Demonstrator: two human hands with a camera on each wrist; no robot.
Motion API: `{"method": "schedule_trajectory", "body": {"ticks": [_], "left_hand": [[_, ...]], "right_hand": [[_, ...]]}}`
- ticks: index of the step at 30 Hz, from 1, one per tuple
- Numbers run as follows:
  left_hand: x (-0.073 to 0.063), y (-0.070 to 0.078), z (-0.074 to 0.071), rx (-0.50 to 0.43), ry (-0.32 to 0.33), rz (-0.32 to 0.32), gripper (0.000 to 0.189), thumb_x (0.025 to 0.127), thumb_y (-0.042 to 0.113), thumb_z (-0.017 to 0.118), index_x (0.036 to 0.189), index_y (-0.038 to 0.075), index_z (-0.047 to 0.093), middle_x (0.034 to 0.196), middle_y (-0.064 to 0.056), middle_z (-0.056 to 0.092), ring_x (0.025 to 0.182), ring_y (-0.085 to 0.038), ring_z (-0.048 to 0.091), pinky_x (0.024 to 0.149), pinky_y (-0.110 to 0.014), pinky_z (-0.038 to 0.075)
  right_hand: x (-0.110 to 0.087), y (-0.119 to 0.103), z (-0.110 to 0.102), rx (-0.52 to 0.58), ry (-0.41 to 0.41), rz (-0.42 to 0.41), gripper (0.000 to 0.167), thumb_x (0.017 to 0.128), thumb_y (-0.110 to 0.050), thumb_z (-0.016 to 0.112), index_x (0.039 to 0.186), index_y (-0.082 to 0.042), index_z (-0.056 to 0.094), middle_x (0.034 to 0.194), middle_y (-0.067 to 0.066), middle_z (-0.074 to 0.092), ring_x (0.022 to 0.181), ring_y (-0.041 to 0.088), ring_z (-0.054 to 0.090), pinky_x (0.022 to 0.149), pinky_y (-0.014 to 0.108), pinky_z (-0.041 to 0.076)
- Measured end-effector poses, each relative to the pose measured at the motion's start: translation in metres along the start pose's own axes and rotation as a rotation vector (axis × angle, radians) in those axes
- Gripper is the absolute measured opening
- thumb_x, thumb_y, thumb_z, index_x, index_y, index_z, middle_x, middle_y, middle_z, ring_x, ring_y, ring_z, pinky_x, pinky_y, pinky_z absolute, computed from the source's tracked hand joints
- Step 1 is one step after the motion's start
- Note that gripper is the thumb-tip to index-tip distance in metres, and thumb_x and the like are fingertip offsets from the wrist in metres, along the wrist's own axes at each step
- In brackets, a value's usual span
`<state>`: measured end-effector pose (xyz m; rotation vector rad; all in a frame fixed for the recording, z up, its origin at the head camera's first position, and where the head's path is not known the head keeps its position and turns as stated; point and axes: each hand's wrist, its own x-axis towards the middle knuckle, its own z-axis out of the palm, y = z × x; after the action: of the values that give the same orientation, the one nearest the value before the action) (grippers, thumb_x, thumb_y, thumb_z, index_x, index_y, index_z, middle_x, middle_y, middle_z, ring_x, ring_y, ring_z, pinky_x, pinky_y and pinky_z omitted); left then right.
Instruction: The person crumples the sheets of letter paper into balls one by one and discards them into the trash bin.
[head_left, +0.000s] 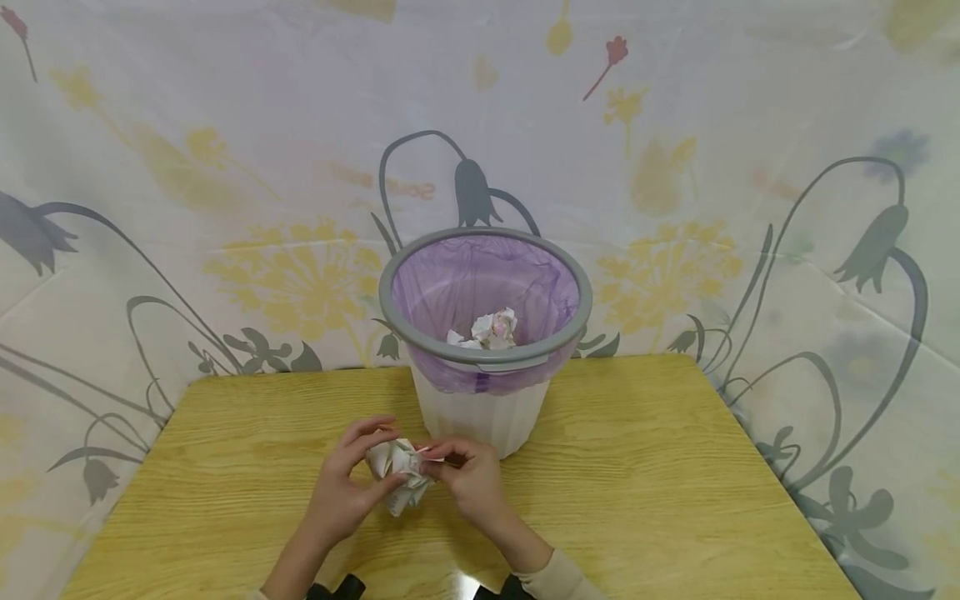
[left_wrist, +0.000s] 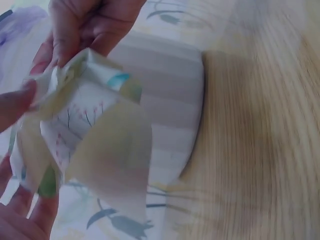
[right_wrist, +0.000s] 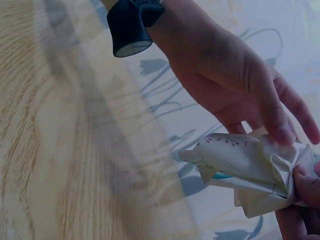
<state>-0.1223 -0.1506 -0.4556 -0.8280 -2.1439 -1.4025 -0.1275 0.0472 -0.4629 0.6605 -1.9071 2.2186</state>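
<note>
A crumpled sheet of patterned paper (head_left: 400, 473), white with printed twigs and green and blue patches, is held above the table in front of the bin. My left hand (head_left: 347, 487) grips it from the left, thumb and fingers curled around its sides. From the other side, my right hand (head_left: 474, 487) pinches an edge of the paper between thumb and fingers. Loose folds of the paper (left_wrist: 107, 145) stick out toward the camera in the left wrist view. In the right wrist view, only the fingertips (right_wrist: 307, 187) of my right hand show, at the frame's edge.
Just beyond my hands stands a white bin (head_left: 480, 412) with a grey rim and a purple liner (head_left: 487, 262). Crumpled paper balls (head_left: 495, 329) lie inside it. The wooden table (head_left: 675, 483) ends at a flower-printed cloth (head_left: 315, 167). Black wrist gear (right_wrist: 131, 30) is on my left wrist.
</note>
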Motion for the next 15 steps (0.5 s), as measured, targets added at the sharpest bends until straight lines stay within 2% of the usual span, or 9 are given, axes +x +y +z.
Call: {"method": "schedule_trajectory", "body": {"ticks": [3,8,12,15], "left_hand": [[-0.001,-0.001,-0.007,-0.007,-0.022,0.011,0.063,0.069,-0.006,0.087,0.125,0.01,0.066,0.139,-0.017,0.052,0.12,-0.018,0.052,0.089,-0.025,0.051],[-0.003,-0.001,-0.017,-0.036,-0.081,0.074,0.07,0.064,-0.003,0.09,0.129,0.006,0.064,0.144,-0.019,0.048,0.123,-0.02,0.051,0.097,-0.023,0.047],[-0.007,-0.001,-0.021,-0.069,-0.14,0.062,0.078,0.062,0.0,0.091,0.134,0.002,0.06,0.149,-0.02,0.043,0.126,-0.017,0.05,0.092,-0.029,0.052],[-0.009,-0.001,-0.023,-0.076,-0.175,0.031,0.083,0.063,0.003,0.091,0.138,0.001,0.057,0.153,-0.018,0.039,0.129,-0.014,0.048,0.086,-0.033,0.056]], "right_hand": [[-0.002,-0.004,-0.001,0.048,0.034,0.084,0.013,0.081,0.01,0.074,0.089,0.016,0.066,0.099,0.023,0.071,0.093,0.024,0.071,0.076,0.028,0.058],[-0.004,-0.01,-0.002,0.119,0.126,0.204,0.016,0.081,0.013,0.072,0.092,0.019,0.063,0.099,0.013,0.072,0.088,0.015,0.068,0.075,0.023,0.056],[-0.003,-0.011,-0.001,0.155,0.194,0.257,0.016,0.079,0.016,0.072,0.091,0.018,0.062,0.096,0.009,0.071,0.085,0.014,0.068,0.073,0.022,0.056],[-0.004,-0.011,0.0,0.218,0.217,0.312,0.013,0.079,0.016,0.072,0.088,0.011,0.065,0.096,0.007,0.069,0.084,0.013,0.067,0.072,0.024,0.057]]}}
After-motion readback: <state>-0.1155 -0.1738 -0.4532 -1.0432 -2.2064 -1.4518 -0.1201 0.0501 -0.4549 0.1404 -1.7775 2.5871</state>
